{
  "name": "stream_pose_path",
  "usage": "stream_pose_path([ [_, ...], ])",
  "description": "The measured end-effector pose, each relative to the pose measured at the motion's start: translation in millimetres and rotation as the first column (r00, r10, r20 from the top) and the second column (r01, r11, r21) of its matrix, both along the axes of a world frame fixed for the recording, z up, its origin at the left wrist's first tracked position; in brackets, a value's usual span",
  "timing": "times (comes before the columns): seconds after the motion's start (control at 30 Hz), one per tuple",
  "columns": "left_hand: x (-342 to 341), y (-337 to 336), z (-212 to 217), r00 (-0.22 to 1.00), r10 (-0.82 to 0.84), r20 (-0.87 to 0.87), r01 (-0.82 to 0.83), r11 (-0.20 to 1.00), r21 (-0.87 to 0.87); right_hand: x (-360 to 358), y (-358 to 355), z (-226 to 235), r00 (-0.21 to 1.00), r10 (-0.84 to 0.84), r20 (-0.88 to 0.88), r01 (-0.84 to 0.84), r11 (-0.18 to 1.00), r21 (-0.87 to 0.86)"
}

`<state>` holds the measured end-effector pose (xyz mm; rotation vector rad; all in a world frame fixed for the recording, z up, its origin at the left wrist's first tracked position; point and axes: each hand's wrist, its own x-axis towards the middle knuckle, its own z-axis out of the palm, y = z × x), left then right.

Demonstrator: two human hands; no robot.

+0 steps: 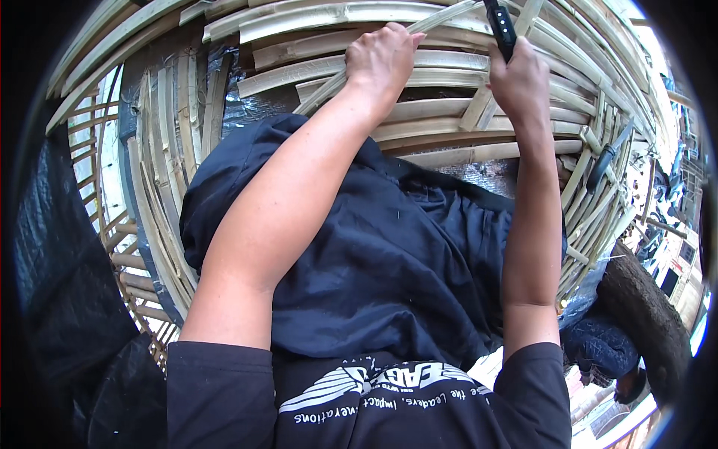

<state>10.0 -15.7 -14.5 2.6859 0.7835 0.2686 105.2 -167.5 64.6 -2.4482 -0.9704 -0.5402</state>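
My left hand (pixel 381 60) is closed around a thin, pale bamboo strip (pixel 449 13), which slants from beside my knee up toward the top edge. My right hand (pixel 521 78) grips a knife by its black, riveted handle (pixel 501 28). The knife's blade is out of sight beyond the upper edge of the picture. Under and around both hands lie many split bamboo strips (pixel 299 81), mostly running crosswise in front of my lap.
Another knife (pixel 604 163), dark-handled, rests on the bamboo at the right. More strips (pixel 168 112) lie lengthwise on the left, next to a bamboo slat structure (pixel 134 262) and black sheeting (pixel 56 247). A thick log (pixel 639 307) leans at the lower right.
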Motion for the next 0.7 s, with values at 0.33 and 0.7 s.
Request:
stream_pose_path([
  [0.33, -3.8, 5.4, -1.2, 1.0, 0.016, 0.011, -0.017, 0.998, 0.059, -42.4, -4.1, 20.9, 0.992, 0.053, -0.111, -0.003, 0.912, 0.411],
  [0.7, -3.1, -2.8, 0.6, 1.0, -0.005, 0.004, 0.005, 0.999, 0.045, 9.7, -16.7, -16.9, 0.997, -0.04, -0.059, 0.026, 0.977, -0.214],
])
